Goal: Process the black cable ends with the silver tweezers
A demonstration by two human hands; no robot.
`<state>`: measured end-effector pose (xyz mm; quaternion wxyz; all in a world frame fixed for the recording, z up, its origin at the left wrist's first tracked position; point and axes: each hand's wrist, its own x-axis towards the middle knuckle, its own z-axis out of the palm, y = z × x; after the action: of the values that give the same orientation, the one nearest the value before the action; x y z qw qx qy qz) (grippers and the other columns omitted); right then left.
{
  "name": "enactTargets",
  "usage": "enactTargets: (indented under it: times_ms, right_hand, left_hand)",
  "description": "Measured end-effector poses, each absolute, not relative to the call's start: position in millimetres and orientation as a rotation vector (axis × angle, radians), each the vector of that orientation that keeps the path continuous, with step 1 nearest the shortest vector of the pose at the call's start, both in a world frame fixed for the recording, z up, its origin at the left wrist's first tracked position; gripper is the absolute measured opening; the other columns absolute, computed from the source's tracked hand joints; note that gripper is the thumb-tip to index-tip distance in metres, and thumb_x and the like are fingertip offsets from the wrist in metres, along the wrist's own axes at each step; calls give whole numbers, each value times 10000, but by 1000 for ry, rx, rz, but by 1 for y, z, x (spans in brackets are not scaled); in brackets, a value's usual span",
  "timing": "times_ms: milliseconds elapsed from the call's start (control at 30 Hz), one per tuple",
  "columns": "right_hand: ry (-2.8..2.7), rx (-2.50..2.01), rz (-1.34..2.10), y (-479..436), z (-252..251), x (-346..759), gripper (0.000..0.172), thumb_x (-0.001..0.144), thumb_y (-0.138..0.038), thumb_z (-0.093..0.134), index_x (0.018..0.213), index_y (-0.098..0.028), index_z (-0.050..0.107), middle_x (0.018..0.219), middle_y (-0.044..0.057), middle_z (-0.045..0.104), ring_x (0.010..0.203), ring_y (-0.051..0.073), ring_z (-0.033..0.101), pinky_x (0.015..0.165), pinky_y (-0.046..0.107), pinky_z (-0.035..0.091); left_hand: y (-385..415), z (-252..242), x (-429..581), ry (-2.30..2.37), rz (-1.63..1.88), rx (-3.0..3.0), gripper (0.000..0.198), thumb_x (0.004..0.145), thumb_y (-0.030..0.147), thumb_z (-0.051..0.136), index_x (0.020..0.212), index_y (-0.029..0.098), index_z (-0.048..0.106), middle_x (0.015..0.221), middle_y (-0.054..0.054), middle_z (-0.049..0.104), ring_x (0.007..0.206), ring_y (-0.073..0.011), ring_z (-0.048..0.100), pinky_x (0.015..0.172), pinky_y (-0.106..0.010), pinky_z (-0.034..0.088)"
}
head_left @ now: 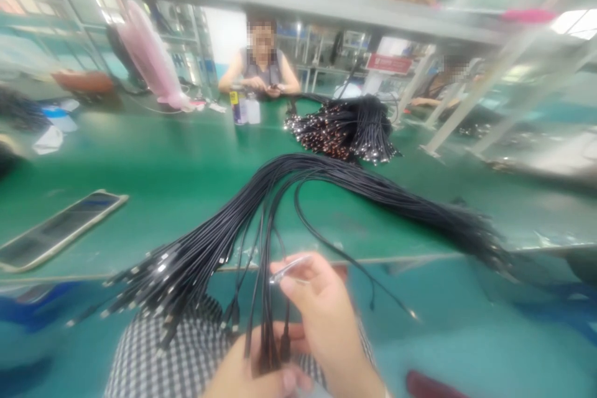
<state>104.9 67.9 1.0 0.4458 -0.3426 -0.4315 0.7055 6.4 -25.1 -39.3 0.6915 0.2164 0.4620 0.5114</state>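
A long bundle of thin black cables (pixel 326 177) drapes over the green table (pixel 153 168), with metal-tipped ends hanging off the near edge over my checked lap. My left hand (pixel 254 370) is closed round several of those cable ends, low in the view. My right hand (pixel 321 314) is above it, its fingers pinched on a small clear, shiny piece (pixel 289 267) that I cannot name. A single loose cable (pixel 345 255) curves to the right of my right hand.
A phone (pixel 58 230) lies on the table at the left. A second heap of black cables with metal ends (pixel 347 127) sits further back. Across the table a seated person (pixel 260 68) works with both hands. Small bottles (pixel 245 107) stand near them.
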Motion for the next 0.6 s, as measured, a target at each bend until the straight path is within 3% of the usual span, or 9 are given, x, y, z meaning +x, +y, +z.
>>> enactTargets:
  times_ms: [100, 200, 333, 400, 533, 600]
  right_hand:
    - [-1093, -877, 1743, 71, 5, 111, 247, 715, -281, 819, 889, -217, 656, 922, 40, 777, 961, 229, 727, 945, 382, 557]
    - [-1119, -877, 1772, 74, 5, 117, 246, 728, -283, 815, 906, -222, 656, 960, 36, 777, 990, 223, 724, 968, 390, 543]
    - [-1146, -823, 1716, 65, 0, 127, 241, 745, -258, 816, 947, -237, 685, 1114, 45, 753, 1094, 212, 691, 990, 360, 532]
    - [-1071, -852, 1628, 55, -3, 133, 248, 736, -238, 825, 949, -248, 696, 1116, 40, 754, 1059, 203, 703, 941, 334, 561]
    - [-877, -939, 1752, 39, -9, 140, 237, 688, -225, 855, 864, -235, 698, 841, 26, 790, 779, 189, 751, 697, 288, 620]
    - [-829, -967, 1793, 36, -9, 141, 235, 676, -226, 858, 848, -231, 698, 816, 26, 790, 759, 192, 754, 666, 283, 621]
  left_hand:
    - [-23, -25, 7, 937, 1169, 381, 338, 676, 301, 856, 966, 149, 773, 826, -114, 759, 741, -213, 696, 661, -279, 525]
    - [-22, -19, 12, 1022, 1172, 320, 156, 770, 256, 791, 840, 124, 749, 755, -89, 743, 608, -150, 663, 586, -236, 505]
    - [-22, -22, 19, 1207, 1247, 374, 206, 789, 320, 786, 805, 130, 709, 696, -66, 738, 584, -162, 669, 545, -241, 525]
    - [-22, -24, 21, 1287, 1304, 360, 238, 760, 338, 812, 837, 137, 710, 720, -69, 756, 633, -186, 696, 569, -258, 556]
    - [-21, -23, 21, 1329, 1335, 373, 213, 737, 320, 836, 822, 167, 715, 747, -36, 767, 666, -183, 715, 625, -262, 591]
    - [-20, -22, 21, 1322, 1335, 394, 185, 735, 298, 840, 804, 174, 721, 734, -19, 760, 654, -170, 711, 634, -251, 594]
